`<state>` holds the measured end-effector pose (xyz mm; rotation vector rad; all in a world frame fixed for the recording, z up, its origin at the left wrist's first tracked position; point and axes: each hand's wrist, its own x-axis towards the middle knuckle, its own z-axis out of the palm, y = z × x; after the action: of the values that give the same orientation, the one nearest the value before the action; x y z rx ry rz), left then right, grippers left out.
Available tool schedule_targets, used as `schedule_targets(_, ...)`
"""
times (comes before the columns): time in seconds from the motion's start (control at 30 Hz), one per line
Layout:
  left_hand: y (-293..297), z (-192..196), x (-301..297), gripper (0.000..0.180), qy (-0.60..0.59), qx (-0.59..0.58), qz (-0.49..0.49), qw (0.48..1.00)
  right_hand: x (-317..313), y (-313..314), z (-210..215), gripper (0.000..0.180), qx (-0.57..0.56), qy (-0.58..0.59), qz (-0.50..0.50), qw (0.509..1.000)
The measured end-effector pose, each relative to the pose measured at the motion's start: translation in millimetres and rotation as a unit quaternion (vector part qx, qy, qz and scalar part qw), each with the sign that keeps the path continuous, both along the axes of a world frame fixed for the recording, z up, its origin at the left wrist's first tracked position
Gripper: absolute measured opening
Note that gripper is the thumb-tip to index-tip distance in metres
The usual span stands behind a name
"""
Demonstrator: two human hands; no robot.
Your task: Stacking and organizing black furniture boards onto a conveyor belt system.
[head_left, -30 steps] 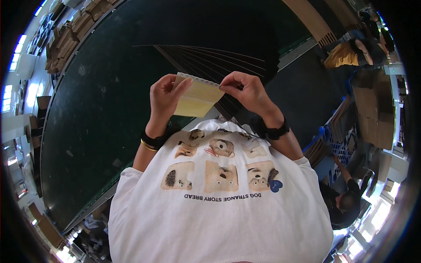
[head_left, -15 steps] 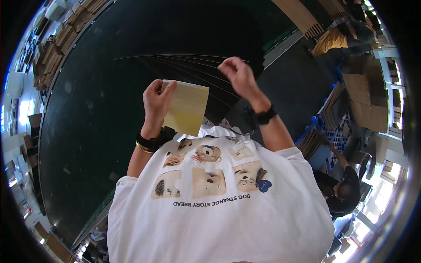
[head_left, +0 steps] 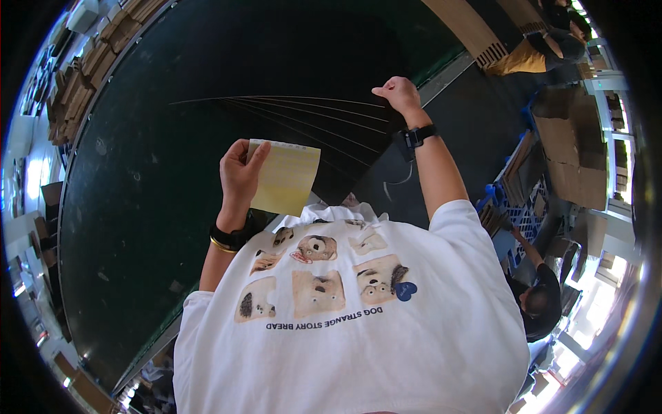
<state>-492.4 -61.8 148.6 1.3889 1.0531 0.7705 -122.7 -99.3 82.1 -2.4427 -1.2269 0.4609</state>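
1. Paper, pale yellow, rectangular, with a whitish strip along its far edge [head_left: 288,183]: held up in front of the white printed T-shirt [head_left: 352,366].
2. Left hand [head_left: 239,172]: grips the yellow paper at its far left corner, thumb on the upper face, fingers behind. A black band [head_left: 231,239] and a gold-coloured bracelet [head_left: 221,246] sit on this wrist.
3. Right hand [head_left: 398,93]: well apart from the paper, fingers curled, thumb drawn in to them. Whether anything is pinched there cannot be told. A black watch-like band [head_left: 418,135] is on the wrist.
4. Black flat sheets with pale edges [head_left: 317,119]: fanned across the dark green bench [head_left: 138,207]; their right ends lie near the right hand.
5. Surroundings: brown cardboard stacks [head_left: 86,72] at far left; a co-worker in black [head_left: 542,300] at right.
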Motion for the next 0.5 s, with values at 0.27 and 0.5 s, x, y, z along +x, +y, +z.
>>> schedule_targets(0.27,6.3,-4.8,2.5,0.02,0.018,0.025,-0.011,0.999,-0.4,1.0,6.2,0.043,-0.063,0.089,-0.072,0.991)
schedule_targets(0.5,13.0,7.7,14.3,0.016,-0.006,0.017,-0.069,0.997,-33.1,8.3,35.1,0.037,-0.058,0.121,0.02,0.991)
